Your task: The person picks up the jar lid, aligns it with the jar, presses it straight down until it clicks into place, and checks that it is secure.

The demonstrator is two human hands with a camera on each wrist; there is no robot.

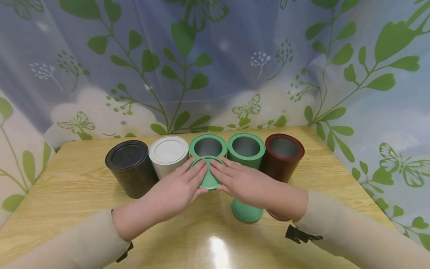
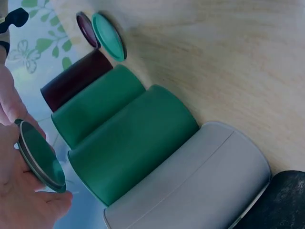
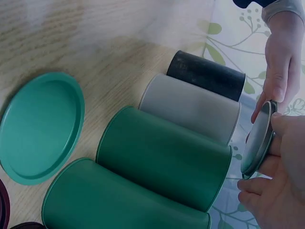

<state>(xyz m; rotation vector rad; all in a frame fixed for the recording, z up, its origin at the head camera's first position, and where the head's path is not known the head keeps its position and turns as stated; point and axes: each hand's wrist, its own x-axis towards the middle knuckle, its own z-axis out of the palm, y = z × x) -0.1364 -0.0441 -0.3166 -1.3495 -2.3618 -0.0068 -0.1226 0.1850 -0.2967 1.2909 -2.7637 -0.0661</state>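
A round green lid (image 1: 209, 181) is held between both hands, tilted, in front of the left green can (image 2: 133, 143). My left hand (image 1: 176, 188) grips its left side and my right hand (image 1: 246, 183) its right side, fingertips lying over the top and thumbs at the near edge. In the right wrist view the lid (image 3: 258, 138) stands apart from the can's mouth. That can and the right green can (image 1: 246, 161) are uncovered, their dark insides showing. On the table, a second green lid (image 1: 247, 212) lies before the right can, partly under my right forearm.
At the row's left end stand a black can (image 1: 136, 181) and a white can (image 1: 162, 170), both with tops on. An uncovered dark red can (image 1: 277, 170) stands at the right end. Its matching dark red lid (image 2: 87, 29) lies beside the green one. A patterned curtain (image 1: 215, 74) hangs behind.
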